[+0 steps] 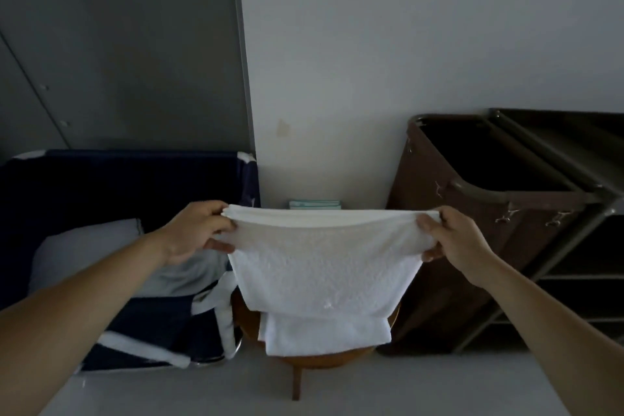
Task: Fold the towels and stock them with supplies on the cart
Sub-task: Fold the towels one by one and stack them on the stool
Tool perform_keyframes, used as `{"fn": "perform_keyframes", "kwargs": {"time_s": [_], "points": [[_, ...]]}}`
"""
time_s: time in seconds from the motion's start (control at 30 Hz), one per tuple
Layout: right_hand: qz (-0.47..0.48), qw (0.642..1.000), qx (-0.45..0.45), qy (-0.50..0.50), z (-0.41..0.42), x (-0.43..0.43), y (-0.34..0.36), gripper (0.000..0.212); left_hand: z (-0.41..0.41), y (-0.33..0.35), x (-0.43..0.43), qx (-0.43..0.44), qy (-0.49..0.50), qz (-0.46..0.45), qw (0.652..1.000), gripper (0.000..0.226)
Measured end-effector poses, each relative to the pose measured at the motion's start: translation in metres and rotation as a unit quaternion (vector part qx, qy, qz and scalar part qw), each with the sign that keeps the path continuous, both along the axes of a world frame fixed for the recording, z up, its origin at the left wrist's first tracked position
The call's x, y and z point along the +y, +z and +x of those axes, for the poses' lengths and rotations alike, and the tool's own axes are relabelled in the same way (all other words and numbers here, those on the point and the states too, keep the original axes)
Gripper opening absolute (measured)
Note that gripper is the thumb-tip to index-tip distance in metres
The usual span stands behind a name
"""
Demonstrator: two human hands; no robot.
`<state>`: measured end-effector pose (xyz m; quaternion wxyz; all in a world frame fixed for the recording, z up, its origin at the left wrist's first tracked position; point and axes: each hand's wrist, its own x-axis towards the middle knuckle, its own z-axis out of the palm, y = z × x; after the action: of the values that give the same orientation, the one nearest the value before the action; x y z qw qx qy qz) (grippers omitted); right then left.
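The white towel [324, 257] hangs in the air, stretched wide between both hands. The left hand [194, 231] takes its upper left corner and the right hand [456, 243] takes its upper right corner. Each grip is a pinch, with the thumb on the near side of the cloth and the fingers curled behind the edge. The top edge appears doubled, so I judge that the towel is already folded once and is held taut to keep the layers even for the next fold. Its lower part hangs freely in front of the person and hides most of what is behind it.

Directly below stands a small wooden stool [324, 361], which seems to serve as the working surface. A folded towel [324, 334] already lies flat on its seat, probably as the start of a pile.

On the left there is a dark blue laundry bin [118, 179] with white trim, and pale linen [87, 257] lies loose inside it. I suppose the unfolded pieces come from there. On the right stands the cart [580, 277], with dark shelves and a brown bag [456, 213] hanging open at its near end. I cannot see any towels on the shelves that are in view.

Far behind the stool, low at the white wall [371, 61], a small stack of pale green items [315, 204] shows just above the towel's edge. I cannot tell what they are. A grey door [118, 44] fills the far left, the floor [337, 392] is light, and the room is dim.
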<state>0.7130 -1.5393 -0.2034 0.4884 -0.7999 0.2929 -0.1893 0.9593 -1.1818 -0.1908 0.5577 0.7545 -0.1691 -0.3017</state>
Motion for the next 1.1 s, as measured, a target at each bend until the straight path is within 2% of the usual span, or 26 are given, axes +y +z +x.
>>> {"fn": "perform_keyframes", "kwargs": {"time_s": [0.13,0.37,0.63,0.8,0.9,1.0,1.07,1.1], "points": [[0.011,0.996,0.083,0.028,-0.011,-0.002,-0.037,0.020,0.005,-0.039,0.002,0.039,-0.084,0.105,0.990,0.017],[0.064,0.989,0.133,0.019,0.030,-0.046,-0.089,0.023,0.053,-0.073,-0.055,0.077,-0.100,0.181,0.975,0.021],[0.153,0.967,0.205,0.007,0.141,-0.113,-0.182,0.024,0.137,-0.175,-0.149,0.137,0.024,0.268,0.953,0.013],[0.203,0.952,0.222,-0.050,0.191,-0.129,-0.258,0.028,0.165,-0.258,-0.191,0.092,0.079,0.295,0.948,0.013],[0.211,0.942,0.252,-0.067,0.202,-0.131,-0.305,0.029,0.169,-0.304,-0.211,0.098,0.084,0.279,0.952,0.017],[0.229,0.929,0.279,-0.077,0.204,-0.129,-0.341,0.043,0.170,-0.333,-0.223,0.110,0.103,0.259,0.954,0.007],[0.239,0.927,0.278,-0.082,0.203,-0.129,-0.352,0.045,0.169,-0.342,-0.223,0.064,0.117,0.258,0.957,0.018],[0.239,0.929,0.269,-0.085,0.203,-0.130,-0.354,0.040,0.169,-0.342,-0.221,0.030,0.122,0.256,0.959,0.022]]}}
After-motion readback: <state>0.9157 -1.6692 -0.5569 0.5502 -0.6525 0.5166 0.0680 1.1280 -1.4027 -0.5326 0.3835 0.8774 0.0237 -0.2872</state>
